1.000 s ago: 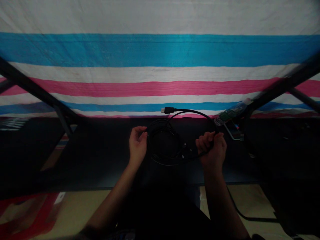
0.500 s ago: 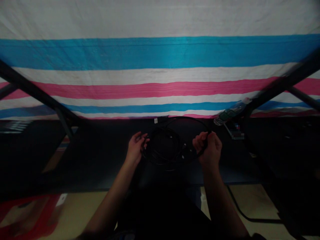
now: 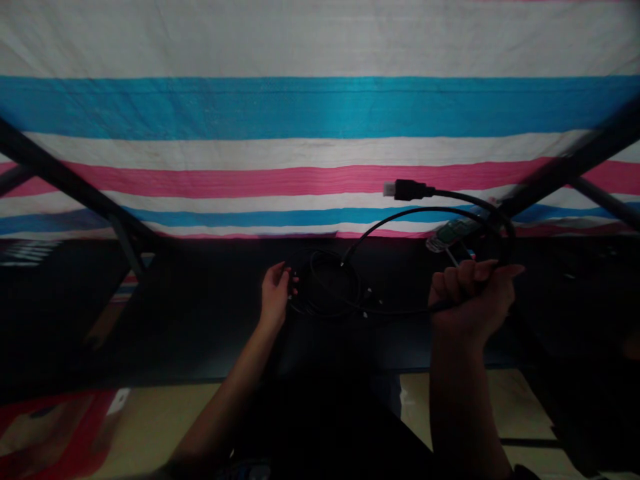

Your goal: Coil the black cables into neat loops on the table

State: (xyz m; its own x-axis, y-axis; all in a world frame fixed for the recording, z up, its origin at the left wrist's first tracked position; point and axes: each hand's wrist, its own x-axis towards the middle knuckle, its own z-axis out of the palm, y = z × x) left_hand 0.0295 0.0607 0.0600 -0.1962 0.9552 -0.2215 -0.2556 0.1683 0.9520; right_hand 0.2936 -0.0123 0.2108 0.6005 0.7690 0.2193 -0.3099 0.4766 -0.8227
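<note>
I see the right hand closed in a fist around the black cable, fingers curled over it and thumb side up. The cable runs through the fist: from the far side of the hand it rises in a stiff arc up and to the left, ending in a blocky black plug with a short metal tip, which hangs in the air against the striped cloth. A second strand arcs lower, from the fist back left toward the coil. From the near side of the fist a strand runs left, low and nearly straight, into that same coil.

The left hand is at the left edge of the coil, fingers bent and pinched on its strands; the light is too dim for me to tell how many it holds. The coil is a loose bundle of thin, round, smooth loops, lying on the dark table between the two hands, nearer the left one.

Just beyond the right hand, a small greenish object lies on the table's far edge; I cannot make out what it is. The cloth behind is woven, with broad blue, white and pink bands. Dark slanted bars cross it at left and right.
</note>
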